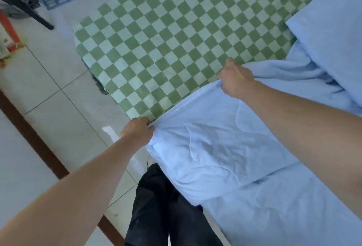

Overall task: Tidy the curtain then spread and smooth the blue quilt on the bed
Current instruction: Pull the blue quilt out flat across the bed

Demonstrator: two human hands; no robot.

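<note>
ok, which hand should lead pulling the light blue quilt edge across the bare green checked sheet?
Probably right. The right hand grips the light blue quilt edge over the green checked sheet; the left hand holds it at the bed's side.

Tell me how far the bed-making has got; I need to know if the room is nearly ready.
Done: cannot judge the curtain, it is out of view. In hand: the left hand and right hand both grip one edge of the blue quilt, which lies bunched on the near part of the bed. Left: most of the green checked sheet is uncovered, so spreading and smoothing remain.
</note>
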